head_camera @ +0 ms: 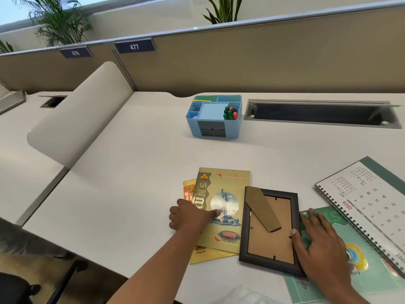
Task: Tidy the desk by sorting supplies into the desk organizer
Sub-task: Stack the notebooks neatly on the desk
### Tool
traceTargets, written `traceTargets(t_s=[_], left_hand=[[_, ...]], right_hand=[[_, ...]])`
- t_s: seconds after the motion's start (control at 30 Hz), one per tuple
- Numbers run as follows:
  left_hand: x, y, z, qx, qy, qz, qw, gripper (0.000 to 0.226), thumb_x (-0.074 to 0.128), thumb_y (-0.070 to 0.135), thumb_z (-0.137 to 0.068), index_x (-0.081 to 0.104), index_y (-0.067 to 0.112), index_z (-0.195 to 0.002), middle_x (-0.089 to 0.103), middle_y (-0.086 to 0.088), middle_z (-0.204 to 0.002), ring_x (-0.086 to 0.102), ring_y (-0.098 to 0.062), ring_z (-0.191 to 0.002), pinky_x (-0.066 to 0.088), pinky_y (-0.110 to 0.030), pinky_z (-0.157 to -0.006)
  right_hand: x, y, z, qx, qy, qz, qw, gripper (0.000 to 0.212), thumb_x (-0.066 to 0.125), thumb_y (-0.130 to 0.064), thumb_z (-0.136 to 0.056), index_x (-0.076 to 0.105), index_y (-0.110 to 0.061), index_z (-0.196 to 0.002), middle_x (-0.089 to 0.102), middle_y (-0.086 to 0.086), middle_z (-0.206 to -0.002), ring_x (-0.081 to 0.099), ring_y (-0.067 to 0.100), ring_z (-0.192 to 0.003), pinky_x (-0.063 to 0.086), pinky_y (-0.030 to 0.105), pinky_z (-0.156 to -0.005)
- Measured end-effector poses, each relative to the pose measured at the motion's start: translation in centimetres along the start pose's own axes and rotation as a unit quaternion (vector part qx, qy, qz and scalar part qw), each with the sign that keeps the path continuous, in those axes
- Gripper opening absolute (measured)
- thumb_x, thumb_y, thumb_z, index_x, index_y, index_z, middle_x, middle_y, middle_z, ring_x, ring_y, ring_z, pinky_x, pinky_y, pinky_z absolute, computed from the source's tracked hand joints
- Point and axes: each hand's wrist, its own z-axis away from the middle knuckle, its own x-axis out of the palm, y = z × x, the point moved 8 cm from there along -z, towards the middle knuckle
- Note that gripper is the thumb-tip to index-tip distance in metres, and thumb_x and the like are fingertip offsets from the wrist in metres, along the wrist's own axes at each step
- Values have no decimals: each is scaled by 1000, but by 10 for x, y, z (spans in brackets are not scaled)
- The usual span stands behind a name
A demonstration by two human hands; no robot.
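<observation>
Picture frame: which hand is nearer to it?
Right. The right hand touches the right edge of the picture frame; the left hand holds the yellow notebook left of it, apart.

On the bench, at the near edge, under the thumb of the left grip: top notebook, stacked askew on a second notebook sticking out to that grip's left. Just right of the left grip, overlapping the top notebook's right edge: picture frame, face down, stand on its back. Right grip laid flat against the frame's right side, on a folder tucked under the frame. Right of and beyond the right grip, overlapping the folder: spiral calendar. Well beyond both grips, at the back of the bench: desk organizer, markers in its right compartment, cable tray sunk into the bench just to its right.
</observation>
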Motion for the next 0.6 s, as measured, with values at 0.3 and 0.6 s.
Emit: traceTargets(t_s=[0.3, 0.6], left_hand=[[14, 28, -9, 29, -85, -57, 994, 115, 81, 78, -19, 48, 17, -112, 62, -4, -111, 57, -28, -108, 43, -42, -93], [17, 46, -5, 69, -151, -20, 986, 82, 93, 53, -46, 50, 12, -102, 63, -4, -98, 64, -23, -91, 57, -33, -79]], right_hand=[[-1, 1, 1, 6, 3, -14, 1000, 70, 28, -60, -89, 53, -18, -140, 41, 1, -153, 29, 22, -145, 36, 51, -107], [0, 2, 1, 1, 2, -9, 1000, 71, 28, -60, -89, 53, -18, -140, 41, 2, -153, 29, 23, -144, 38, 51, -105]])
